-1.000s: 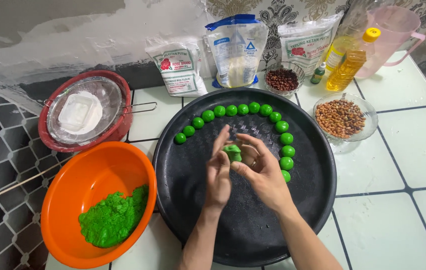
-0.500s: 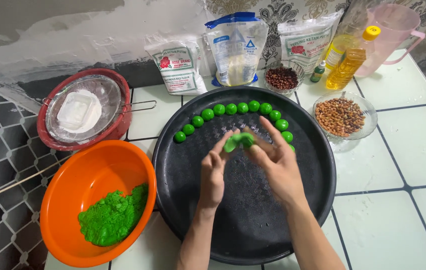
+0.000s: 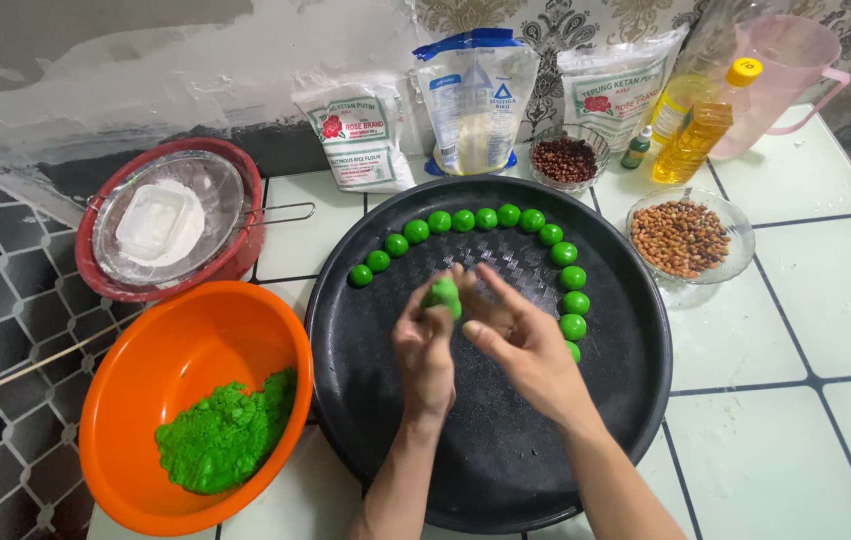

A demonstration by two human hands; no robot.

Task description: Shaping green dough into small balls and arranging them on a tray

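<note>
Your left hand (image 3: pixel 424 345) and right hand (image 3: pixel 521 340) met over the middle of the black tray (image 3: pixel 506 470), with a green dough ball (image 3: pixel 443 294) between them. The left hand's fingertips curled around the ball and held it; the right hand stayed mostly open, fingers spread, its palm side pressed against the ball.

To the left of your left hand sat the orange bowl (image 3: pixel 146 370) on the desk (image 3: pixel 806 320), with a heap of green dough (image 3: pixel 226 435) in its near side.

Just right of your right hand, and curving away beyond both hands, a row of finished balls (image 3: pixel 491 218) lay along the tray's rim.

Farther out on the left stood a red bowl (image 3: pixel 231 265) with a sieve (image 3: pixel 201 195) of white flour in it. Right of your right hand was a glass dish of peanuts (image 3: pixel 683 236).

Beyond the tray, against the wall, stood three flour bags (image 3: pixel 471 105), a small dish of dark beans (image 3: pixel 565 160), an oil bottle (image 3: pixel 698 135) and a pink jug (image 3: pixel 786 70).
</note>
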